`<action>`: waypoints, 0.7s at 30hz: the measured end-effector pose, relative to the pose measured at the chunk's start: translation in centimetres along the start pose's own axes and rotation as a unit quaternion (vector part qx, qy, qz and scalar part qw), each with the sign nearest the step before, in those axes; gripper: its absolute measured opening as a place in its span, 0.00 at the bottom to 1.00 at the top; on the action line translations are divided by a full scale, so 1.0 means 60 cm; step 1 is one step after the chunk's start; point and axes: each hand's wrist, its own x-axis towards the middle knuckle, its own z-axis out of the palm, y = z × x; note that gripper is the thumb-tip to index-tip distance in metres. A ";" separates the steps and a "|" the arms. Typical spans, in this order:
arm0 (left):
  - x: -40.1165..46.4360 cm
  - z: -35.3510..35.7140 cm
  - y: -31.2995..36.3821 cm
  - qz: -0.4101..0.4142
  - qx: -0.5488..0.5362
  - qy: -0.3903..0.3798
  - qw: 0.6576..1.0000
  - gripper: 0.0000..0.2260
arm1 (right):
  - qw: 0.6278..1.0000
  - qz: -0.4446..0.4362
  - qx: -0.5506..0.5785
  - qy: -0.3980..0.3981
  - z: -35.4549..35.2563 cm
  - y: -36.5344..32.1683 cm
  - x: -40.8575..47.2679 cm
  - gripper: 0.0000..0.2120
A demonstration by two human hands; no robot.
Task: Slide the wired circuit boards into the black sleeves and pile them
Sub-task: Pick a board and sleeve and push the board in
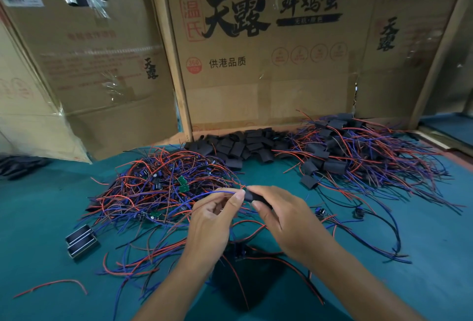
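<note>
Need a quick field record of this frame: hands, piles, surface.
left hand: pinches wires at sleeve mouth
right hand: grips black sleeve
unsleeved boards pile: left of hands, tangled red and blue wires
empty sleeves pile: at back, against cardboard boxes
finished pile: right rear, sleeved boards with wires
surface: green table
</note>
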 end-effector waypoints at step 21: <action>0.009 -0.033 -0.007 0.169 0.368 0.052 0.913 0.04 | 0.954 0.076 -0.277 0.082 -0.134 0.146 0.126 0.16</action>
